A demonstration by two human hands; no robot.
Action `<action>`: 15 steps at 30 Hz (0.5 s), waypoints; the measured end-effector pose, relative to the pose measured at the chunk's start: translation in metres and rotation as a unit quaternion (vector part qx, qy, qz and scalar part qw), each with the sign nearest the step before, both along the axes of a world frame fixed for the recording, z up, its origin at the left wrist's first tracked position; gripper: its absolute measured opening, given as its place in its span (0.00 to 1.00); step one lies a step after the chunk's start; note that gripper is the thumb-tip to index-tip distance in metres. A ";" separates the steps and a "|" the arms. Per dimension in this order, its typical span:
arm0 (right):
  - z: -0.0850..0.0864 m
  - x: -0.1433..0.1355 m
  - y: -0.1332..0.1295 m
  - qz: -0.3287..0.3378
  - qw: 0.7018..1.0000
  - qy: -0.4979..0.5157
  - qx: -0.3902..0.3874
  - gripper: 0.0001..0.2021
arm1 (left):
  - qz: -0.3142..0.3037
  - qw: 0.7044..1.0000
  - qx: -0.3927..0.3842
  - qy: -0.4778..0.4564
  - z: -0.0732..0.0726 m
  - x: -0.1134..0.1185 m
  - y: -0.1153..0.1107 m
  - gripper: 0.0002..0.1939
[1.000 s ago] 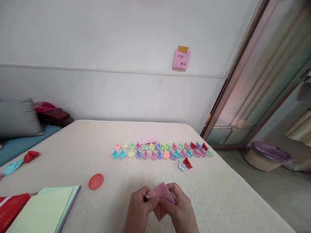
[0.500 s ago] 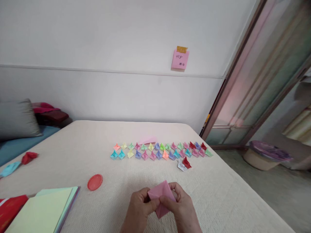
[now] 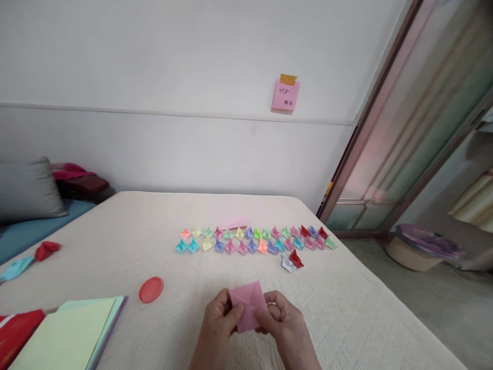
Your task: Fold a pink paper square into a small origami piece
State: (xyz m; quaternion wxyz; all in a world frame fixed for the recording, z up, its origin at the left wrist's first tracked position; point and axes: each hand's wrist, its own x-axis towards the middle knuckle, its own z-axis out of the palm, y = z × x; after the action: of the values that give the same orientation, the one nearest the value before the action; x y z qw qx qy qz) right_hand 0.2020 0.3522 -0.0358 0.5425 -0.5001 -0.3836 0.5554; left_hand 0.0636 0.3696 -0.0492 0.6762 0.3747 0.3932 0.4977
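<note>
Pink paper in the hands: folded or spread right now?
Folded, it seems: creases cross the face of the pink paper, held by the left hand and right hand. Its back is hidden.

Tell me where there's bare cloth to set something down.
Bare cloth lies right of the right hand, towards the edge, and between the red disc and the red scrap at far left. It's crowded at the two rows of folded papers and, near left, at the paper stack and red packet.

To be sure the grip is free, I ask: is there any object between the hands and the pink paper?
Nothing visible. The left hand and right hand hold the pink paper directly; the rows of folded papers lie farther ahead.
</note>
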 end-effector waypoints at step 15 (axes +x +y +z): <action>0.008 0.009 -0.002 -0.011 0.999 0.039 0.012 0.13 | 0.041 0.994 -0.036 -0.095 0.019 -0.015 0.006 0.15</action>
State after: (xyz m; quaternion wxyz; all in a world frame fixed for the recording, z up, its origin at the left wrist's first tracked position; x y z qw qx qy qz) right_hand 0.2106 0.3502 -0.0280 0.5687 -0.4758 -0.3632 0.5642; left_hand 0.0487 0.3759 -0.0305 0.7025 0.2847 0.3601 0.5439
